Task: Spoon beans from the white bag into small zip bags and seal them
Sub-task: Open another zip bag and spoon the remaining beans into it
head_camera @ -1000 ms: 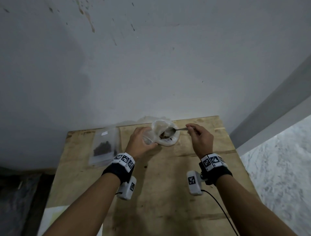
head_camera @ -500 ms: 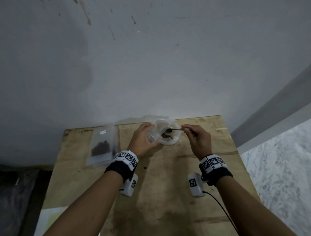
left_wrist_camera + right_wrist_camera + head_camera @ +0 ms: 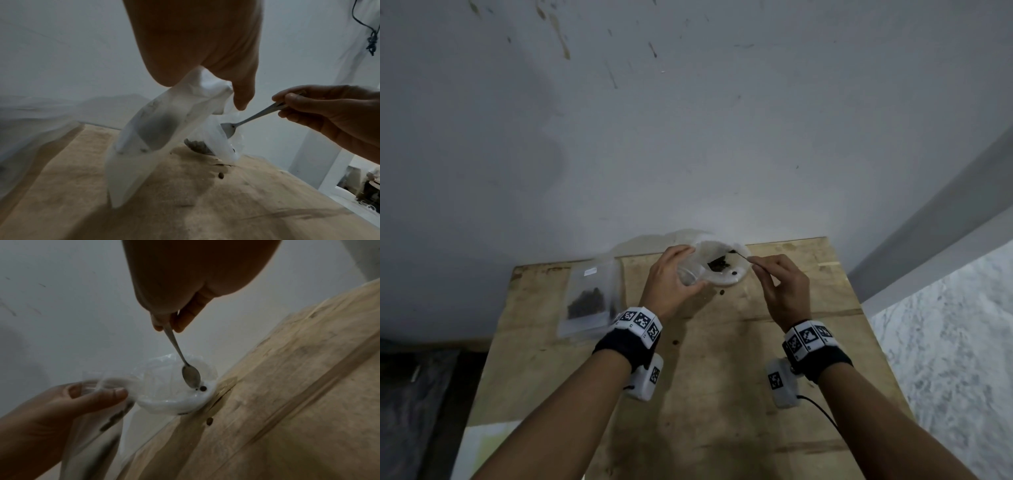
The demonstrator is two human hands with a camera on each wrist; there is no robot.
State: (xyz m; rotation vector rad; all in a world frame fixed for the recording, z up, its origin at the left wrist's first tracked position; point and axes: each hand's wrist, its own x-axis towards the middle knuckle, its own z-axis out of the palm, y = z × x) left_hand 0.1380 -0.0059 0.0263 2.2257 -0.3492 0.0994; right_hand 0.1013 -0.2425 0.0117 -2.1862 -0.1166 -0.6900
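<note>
The white bag sits open at the table's far edge with dark beans inside. My left hand pinches a small clear zip bag by its mouth, right beside the white bag. The zip bag hangs down towards the table. My right hand pinches the handle of a metal spoon, whose bowl dips into the white bag. The spoon looks empty. One bean lies on the bag's rim.
A filled zip bag of beans lies flat on the wooden table to the left. A loose bean lies on the table by the white bag. The wall stands right behind; the table's right edge drops to a marbled floor.
The spoon's bowl has swung from the zip bag's side towards the right inside of the white bag. My left hand shifted slightly with the zip bag.
</note>
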